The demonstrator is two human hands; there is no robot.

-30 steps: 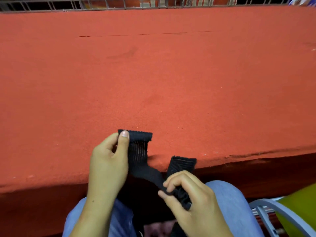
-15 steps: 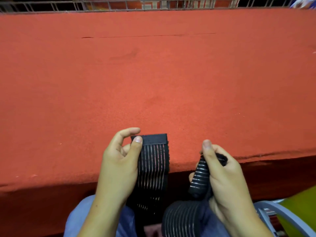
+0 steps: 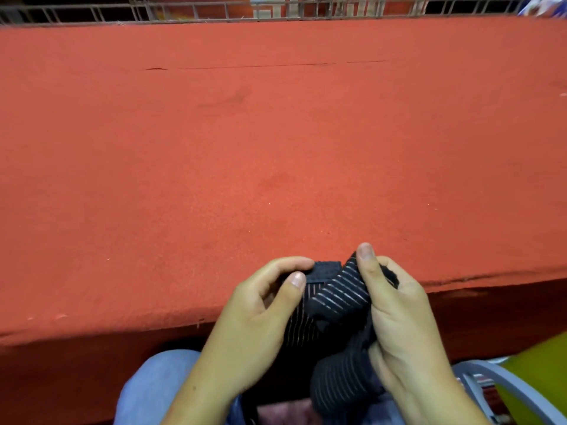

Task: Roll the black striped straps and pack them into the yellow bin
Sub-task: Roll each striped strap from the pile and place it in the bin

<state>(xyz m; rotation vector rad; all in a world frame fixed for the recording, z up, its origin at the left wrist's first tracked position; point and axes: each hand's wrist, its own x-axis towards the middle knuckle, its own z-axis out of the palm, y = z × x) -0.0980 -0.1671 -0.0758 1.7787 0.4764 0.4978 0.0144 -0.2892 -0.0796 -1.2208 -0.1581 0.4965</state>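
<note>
While it hangs between my two hands just over the near edge of the table, the black elastic strap with thin pale stripes (image 3: 337, 294) is item one: partly doubled over, its slack bunched down on my lap, not yet a roll and not yet packed.

My left hand (image 3: 260, 305): thumb and forefinger pinched on the strap's plain black end tab, so the end sits square as a core to wind on.

My right hand (image 3: 395, 317): thumb pressed over the folded striped length, fingers curled behind it, placed, I judge, to lay the fold toward the tab.

Blue denim trousers (image 3: 153, 381): under the slack.

Red felt-covered table (image 3: 276, 148): beyond my hands, apparently not used as a support.

Yellow plastic bin (image 3: 543, 369): low at my right, only a corner visible behind a grey curved chair arm (image 3: 506, 386), near enough for the drop, I judge.
</note>
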